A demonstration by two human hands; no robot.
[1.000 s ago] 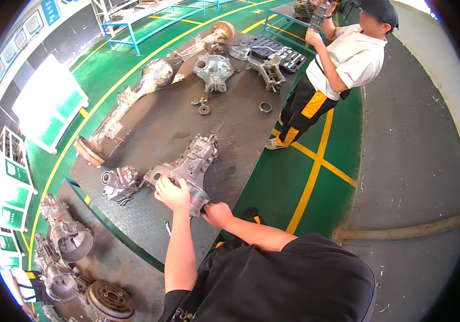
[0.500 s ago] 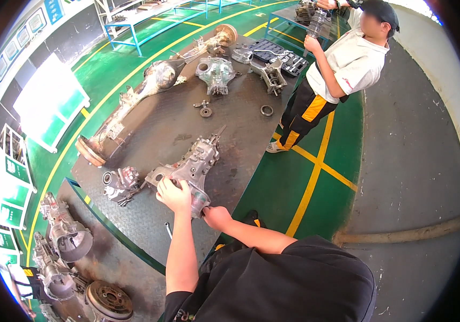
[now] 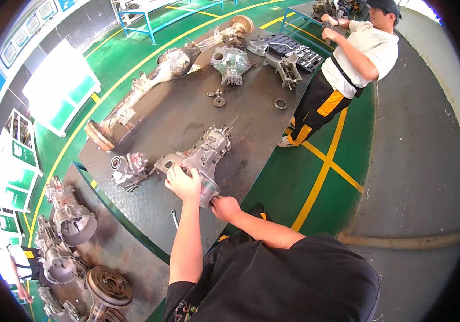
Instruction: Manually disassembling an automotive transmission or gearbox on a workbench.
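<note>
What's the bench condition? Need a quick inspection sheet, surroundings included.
Surface: dark metal tabletop, darker stain patches.
Job's things: grey gearbox housing lying on the tabletop, both hands at its near part.
Clutter: smaller metal housing to its left; long axle and open tool case farther off; slim metal tool beside the left forearm.
Hands: left hand touching the gearbox; right hand at its near end, fingertips hidden.
Cables: nothing seen.
Surroundings: green floor with yellow lines; co-worker in a white shirt beyond the right edge.
</note>
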